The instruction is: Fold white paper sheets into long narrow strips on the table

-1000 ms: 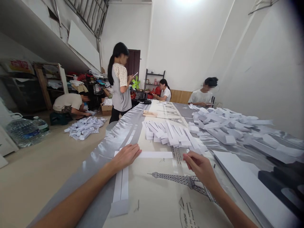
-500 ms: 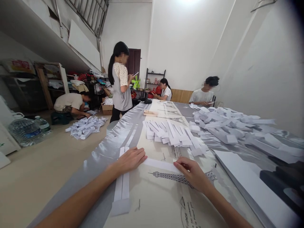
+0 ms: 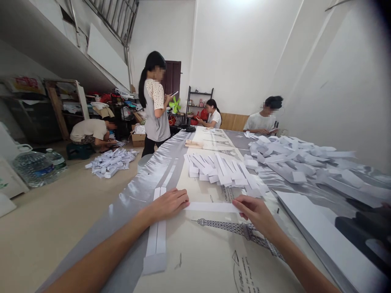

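Note:
A white paper strip (image 3: 210, 207) stretches crosswise between my hands, just above a printed tower on the table cover. My left hand (image 3: 172, 203) has its fingers together and pressed down over the left end of that strip. Beneath that wrist runs a longer folded paper piece (image 3: 156, 240) with a lengthwise seam. The strip's right end is pinched between the thumb and fingers of my right hand (image 3: 255, 209). Beyond the hands lies a fanned row of folded paper strips (image 3: 222, 171).
A large heap of white paper pieces (image 3: 293, 158) covers the table's right side, with a flat paper stack (image 3: 324, 236) nearer me. A wooden block (image 3: 194, 143) sits farther back. One person (image 3: 155, 101) stands by the table, two sit beyond, another crouches beside a floor pile (image 3: 113, 162).
My right hand has slid to the right along the strip, uncovering more of it and of the printed tower. My left hand stays almost in place.

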### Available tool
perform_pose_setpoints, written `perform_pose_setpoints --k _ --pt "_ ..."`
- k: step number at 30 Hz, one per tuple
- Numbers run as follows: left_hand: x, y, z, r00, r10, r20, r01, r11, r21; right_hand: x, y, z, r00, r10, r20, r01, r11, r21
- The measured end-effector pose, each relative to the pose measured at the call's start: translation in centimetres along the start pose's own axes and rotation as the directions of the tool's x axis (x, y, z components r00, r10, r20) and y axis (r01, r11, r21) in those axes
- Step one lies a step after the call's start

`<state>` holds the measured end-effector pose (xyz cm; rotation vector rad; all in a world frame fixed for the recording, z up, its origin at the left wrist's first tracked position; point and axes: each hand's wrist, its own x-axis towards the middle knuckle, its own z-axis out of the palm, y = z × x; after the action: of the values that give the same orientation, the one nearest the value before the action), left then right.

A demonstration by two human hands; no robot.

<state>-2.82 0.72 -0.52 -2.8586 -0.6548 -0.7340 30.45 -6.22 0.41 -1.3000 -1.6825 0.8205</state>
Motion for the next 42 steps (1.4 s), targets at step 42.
perform_pose_setpoints --k 42 --pt "0.2 1.2 1.2 0.975 -0.168 -0.146 0.167 0.986 -0.018 0.6 -0.4 0.5 0.955 0.267 -0.128 -0.101 0.700 0.707"
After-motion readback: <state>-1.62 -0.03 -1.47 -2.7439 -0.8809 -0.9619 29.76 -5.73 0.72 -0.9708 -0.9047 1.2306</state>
